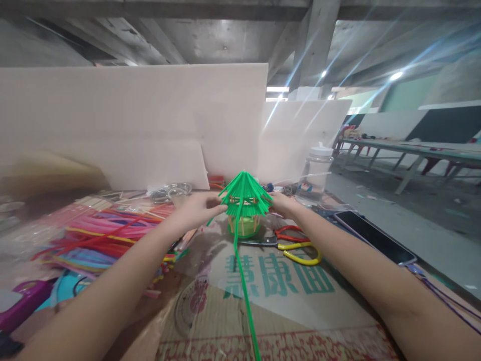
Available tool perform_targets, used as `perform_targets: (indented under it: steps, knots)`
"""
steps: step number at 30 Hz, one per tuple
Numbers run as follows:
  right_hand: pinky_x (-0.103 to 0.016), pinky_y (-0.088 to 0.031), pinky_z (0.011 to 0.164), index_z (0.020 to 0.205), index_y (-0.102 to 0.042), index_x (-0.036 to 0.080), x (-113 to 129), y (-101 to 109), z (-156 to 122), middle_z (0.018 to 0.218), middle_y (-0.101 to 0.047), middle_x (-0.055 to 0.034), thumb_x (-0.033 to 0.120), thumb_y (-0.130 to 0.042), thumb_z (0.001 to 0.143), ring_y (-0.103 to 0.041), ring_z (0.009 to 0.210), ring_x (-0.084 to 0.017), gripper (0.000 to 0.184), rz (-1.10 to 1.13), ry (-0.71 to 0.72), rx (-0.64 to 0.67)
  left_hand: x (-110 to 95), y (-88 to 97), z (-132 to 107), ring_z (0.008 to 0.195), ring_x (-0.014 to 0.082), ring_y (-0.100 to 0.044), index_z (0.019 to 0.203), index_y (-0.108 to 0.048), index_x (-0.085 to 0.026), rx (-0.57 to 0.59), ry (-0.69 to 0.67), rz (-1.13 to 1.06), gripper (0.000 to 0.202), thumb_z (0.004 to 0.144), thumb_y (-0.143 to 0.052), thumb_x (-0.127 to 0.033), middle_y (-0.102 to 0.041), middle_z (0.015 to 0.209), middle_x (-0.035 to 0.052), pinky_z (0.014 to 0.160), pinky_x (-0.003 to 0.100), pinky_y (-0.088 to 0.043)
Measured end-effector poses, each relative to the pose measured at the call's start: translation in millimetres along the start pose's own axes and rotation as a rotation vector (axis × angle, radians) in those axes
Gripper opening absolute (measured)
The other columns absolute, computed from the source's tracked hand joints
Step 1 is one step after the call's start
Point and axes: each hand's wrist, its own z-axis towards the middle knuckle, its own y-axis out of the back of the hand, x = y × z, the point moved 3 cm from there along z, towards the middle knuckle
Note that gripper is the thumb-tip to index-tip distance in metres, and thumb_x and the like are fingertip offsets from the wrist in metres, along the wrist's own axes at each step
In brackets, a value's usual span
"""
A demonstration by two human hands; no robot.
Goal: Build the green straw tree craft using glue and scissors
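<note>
A small two-tiered pavilion model (245, 186) with green pipe-cleaner roofs, orange-brown posts and a round green base stands upright in the middle of the table. My left hand (205, 210) grips the left edge of its roofs, the thumb at the lower tier. On the opposite side, my right hand (282, 204) is closed at the roof edge, its fingertips partly hidden behind the green strands. One long green pipe cleaner (245, 286) hangs from the model and runs toward me. Scissors (300, 248) with red and yellow handles lie just in front of the base.
Bundles of coloured pipe cleaners (101, 235) and a purple glue gun (28, 301) lie at left. A phone (376, 235) and a clear bottle (315, 173) are at right. White boards (131, 110) stand behind. Printed cardboard (285, 306) covers the front.
</note>
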Motion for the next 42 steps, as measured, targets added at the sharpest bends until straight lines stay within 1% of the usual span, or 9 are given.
perform_targets:
  steps: [3,7,14,17,20,25,32,39,42]
  knots:
    - [-0.023,-0.045,0.047,0.064,-0.066,0.019,1.7,-2.5,-4.1,0.056,-0.065,-0.0017,0.039,-0.078,0.069,-0.057,0.052,-0.013,0.023,0.015,-0.049,0.069,-0.9,-3.9,1.2,0.092,0.0262,-0.068,0.101,-0.072,-0.022,-0.028,-0.042,-0.037,0.034,0.083,-0.055,-0.045,-0.075,0.100,0.0049,0.081,0.035,-0.052]
    - [-0.026,-0.054,0.065,0.074,-0.069,0.019,9.5,-11.7,-8.9,0.074,-0.073,-0.0018,0.034,-0.072,0.075,-0.064,0.067,-0.014,0.015,0.113,-0.034,0.108,3.6,-6.5,3.4,0.100,0.0254,-0.068,0.120,-0.067,-0.023,-0.107,-0.042,-0.070,0.042,0.085,-0.054,-0.042,-0.072,0.115,0.0064,0.086,0.036,-0.053]
    - [-0.030,-0.057,0.077,0.092,-0.071,0.019,4.9,-34.2,-10.2,0.093,-0.076,-0.0062,0.035,-0.067,0.083,-0.068,0.085,-0.017,0.018,0.228,0.056,0.050,19.7,-2.1,10.0,0.130,0.0262,-0.051,0.132,-0.056,-0.014,-0.254,-0.037,0.002,0.052,0.090,-0.044,-0.042,-0.058,0.138,0.0139,0.110,0.043,-0.037]
    - [-0.032,-0.058,0.075,0.094,-0.071,0.018,-1.4,-39.6,-10.4,0.090,-0.075,-0.0078,0.040,-0.069,0.083,-0.069,0.083,-0.019,0.025,0.218,0.047,0.058,24.0,6.3,10.3,0.125,0.0282,-0.054,0.131,-0.056,-0.012,-0.342,0.005,0.039,0.052,0.091,-0.043,-0.043,-0.059,0.133,0.0164,0.107,0.046,-0.039]
    - [-0.030,-0.059,0.070,0.087,-0.070,0.017,-3.9,-39.5,-10.0,0.085,-0.074,-0.0085,0.048,-0.070,0.081,-0.069,0.076,-0.018,0.032,0.180,0.023,0.058,14.1,12.7,6.5,0.114,0.0276,-0.059,0.120,-0.063,-0.015,-0.391,-0.009,0.072,0.047,0.089,-0.048,-0.047,-0.065,0.122,0.0135,0.103,0.044,-0.043]
    - [-0.027,-0.058,0.065,0.081,-0.070,0.014,1.2,-40.9,-15.1,0.085,-0.074,-0.0108,0.054,-0.072,0.077,-0.069,0.072,-0.017,0.040,0.112,-0.015,0.086,-6.5,7.5,0.8,0.114,0.0293,-0.060,0.120,-0.065,-0.014,-0.319,-0.094,0.187,0.050,0.089,-0.050,-0.051,-0.066,0.121,0.0133,0.101,0.044,-0.044]
    - [-0.033,-0.059,0.076,0.087,-0.072,0.015,3.5,-62.2,-29.2,0.084,-0.076,-0.0098,0.047,-0.073,0.079,-0.072,0.078,-0.020,0.032,0.057,-0.022,0.213,9.4,4.8,4.0,0.126,0.0265,-0.054,0.135,-0.055,-0.014,-0.278,-0.081,0.039,0.056,0.092,-0.047,-0.049,-0.059,0.137,0.0117,0.109,0.041,-0.039]
    - [-0.033,-0.058,0.079,0.092,-0.072,0.016,-1.1,-76.7,-35.8,0.087,-0.076,-0.0082,0.050,-0.075,0.076,-0.072,0.080,-0.019,0.037,-0.004,0.084,0.218,1.4,7.2,3.3,0.123,0.0271,-0.057,0.131,-0.055,-0.013,-0.310,-0.009,-0.043,0.059,0.084,-0.058,-0.049,-0.061,0.133,0.0128,0.107,0.042,-0.042]
    - [-0.033,-0.058,0.080,0.090,-0.072,0.014,-1.0,-76.7,-35.2,0.086,-0.075,-0.0091,0.053,-0.075,0.075,-0.072,0.079,-0.019,0.042,-0.023,0.092,0.235,0.5,5.3,3.1,0.122,0.0268,-0.056,0.133,-0.053,-0.012,-0.326,-0.033,0.023,0.063,0.083,-0.061,-0.049,-0.059,0.134,0.0142,0.107,0.042,-0.042]
